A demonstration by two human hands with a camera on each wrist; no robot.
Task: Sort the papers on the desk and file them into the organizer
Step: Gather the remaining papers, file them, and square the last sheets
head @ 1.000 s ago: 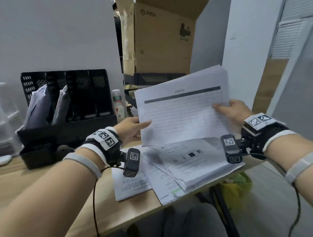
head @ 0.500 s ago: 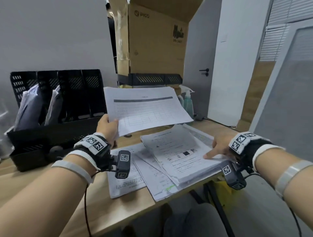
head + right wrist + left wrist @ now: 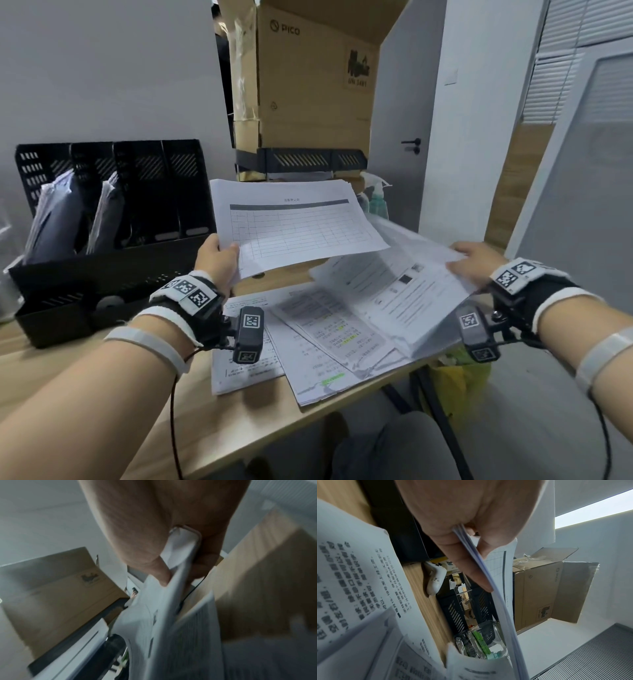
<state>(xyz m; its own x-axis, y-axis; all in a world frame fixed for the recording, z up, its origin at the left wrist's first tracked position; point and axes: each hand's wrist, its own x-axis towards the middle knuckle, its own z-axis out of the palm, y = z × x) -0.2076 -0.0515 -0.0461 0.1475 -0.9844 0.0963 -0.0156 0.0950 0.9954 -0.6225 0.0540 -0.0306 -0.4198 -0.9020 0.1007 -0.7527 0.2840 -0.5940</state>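
1. Since half a second ago, the right hand [image 3: 474,262] has lifted a second sheaf [image 3: 404,294] off the pile, where before it only touched the top page.
2. Right hand pinches that sheaf's 3 o'clock edge, thumb on top.
3. Left hand [image 3: 217,258] grips the table-form sheets [image 3: 294,226] at their 7 o'clock corner, above the bench [image 3: 113,387].
4. Loose papers [image 3: 322,342] lie beneath.
5. Black organizer [image 3: 113,219] stands at 10 o'clock, papers in its two leftmost slots.

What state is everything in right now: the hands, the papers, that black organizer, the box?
Left hand: pinching the table forms.
Table forms: held above the desk.
Right hand: lifting a paper bundle.
Paper bundle: raised at one edge.
Organizer: two slots filled.
Cardboard box: flaps open.
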